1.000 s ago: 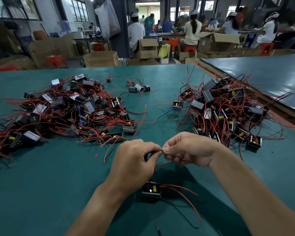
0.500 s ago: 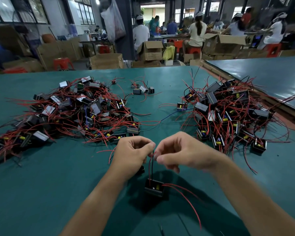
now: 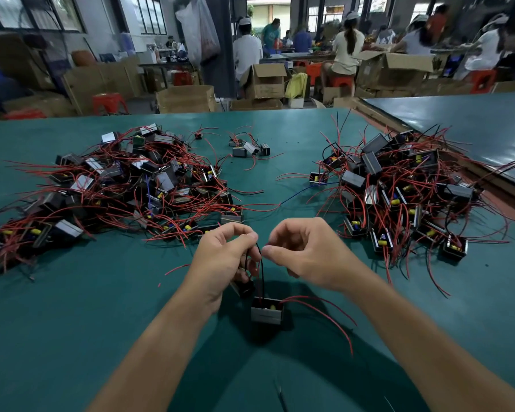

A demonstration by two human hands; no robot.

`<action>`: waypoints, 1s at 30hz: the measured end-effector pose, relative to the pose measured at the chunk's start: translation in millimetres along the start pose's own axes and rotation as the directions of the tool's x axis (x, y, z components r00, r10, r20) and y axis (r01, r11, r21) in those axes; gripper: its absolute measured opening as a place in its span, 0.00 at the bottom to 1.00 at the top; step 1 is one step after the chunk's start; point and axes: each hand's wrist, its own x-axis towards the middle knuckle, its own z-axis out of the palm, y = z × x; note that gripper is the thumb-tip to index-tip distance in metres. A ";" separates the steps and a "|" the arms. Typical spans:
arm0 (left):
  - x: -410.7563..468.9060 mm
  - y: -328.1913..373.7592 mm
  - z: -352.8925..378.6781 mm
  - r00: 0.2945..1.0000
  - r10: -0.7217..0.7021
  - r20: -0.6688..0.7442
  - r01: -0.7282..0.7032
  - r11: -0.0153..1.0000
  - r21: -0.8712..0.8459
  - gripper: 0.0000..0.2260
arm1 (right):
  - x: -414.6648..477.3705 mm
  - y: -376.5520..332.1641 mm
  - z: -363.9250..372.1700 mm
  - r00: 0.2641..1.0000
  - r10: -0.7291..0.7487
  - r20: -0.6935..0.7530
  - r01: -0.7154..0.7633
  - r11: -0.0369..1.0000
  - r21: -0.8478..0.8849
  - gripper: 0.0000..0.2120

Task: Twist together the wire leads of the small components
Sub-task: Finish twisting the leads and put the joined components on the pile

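Above the component (image 3: pixel 266 315), left hand (image 3: pixel 223 260) pinches wire leads (image 3: pixel 261 272).

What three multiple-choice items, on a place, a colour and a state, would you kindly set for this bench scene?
1. The component being worked is:
A) in a cardboard box
B) below the left hand and right hand, between the left pile and right pile
C) at the far edge

2. Most wires in both piles are:
A) red
B) white
C) green

3. Both hands:
A) lie flat
B) pinch the component's leads
C) hold pliers

Answers:
1 B: it shows under the fingertips, in the gap between the piles.
2 A: red strands dominate.
3 B: the fingertips meet on the leads rising from it.
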 end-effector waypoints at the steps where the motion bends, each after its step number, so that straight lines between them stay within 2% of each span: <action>1: -0.7 -0.1 0.3 1.000 -0.001 0.005 0.001 1.000 0.005 0.08 | 0.7 0.3 -0.3 1.000 0.003 -0.024 -0.003 1.000 0.007 0.08; 6: -3.1 3.9 2.2 0.998 -0.031 0.049 0.032 0.999 -0.017 0.06 | 1.9 2.6 -0.5 1.000 0.017 -0.012 -0.017 1.000 0.001 0.07; 8: -3.2 5.5 0.1 0.996 -0.010 0.086 0.012 1.000 -0.021 0.10 | 3.9 4.0 -1.1 0.998 0.042 -0.053 -0.042 0.999 0.011 0.08; 10: -3.1 4.7 -3.4 0.987 0.057 0.148 -0.064 0.997 0.044 0.15 | 6.3 6.3 -2.6 0.993 0.071 -0.099 -0.069 0.997 0.019 0.09; 14: -6.5 0.5 -3.8 0.953 0.155 0.262 -0.223 0.942 0.252 0.11 | 8.8 11.9 -6.0 0.987 0.106 -0.123 -0.109 0.994 -0.018 0.06; 21: 0.1 -5.7 -2.8 0.962 0.239 0.131 -0.271 0.900 0.341 0.06 | 8.3 11.7 -12.1 0.991 0.063 -0.119 -0.073 0.994 -0.076 0.08; 28: -2.9 -4.3 1.1 0.968 0.224 0.112 -0.248 0.917 0.312 0.08 | 6.8 7.9 -14.2 0.992 0.122 -0.043 -0.118 0.990 0.073 0.05; 30: -3.4 -3.2 1.6 0.968 0.227 0.105 -0.249 0.917 0.311 0.09 | 7.0 7.9 -16.1 0.991 0.130 -0.021 -0.129 0.990 0.050 0.04</action>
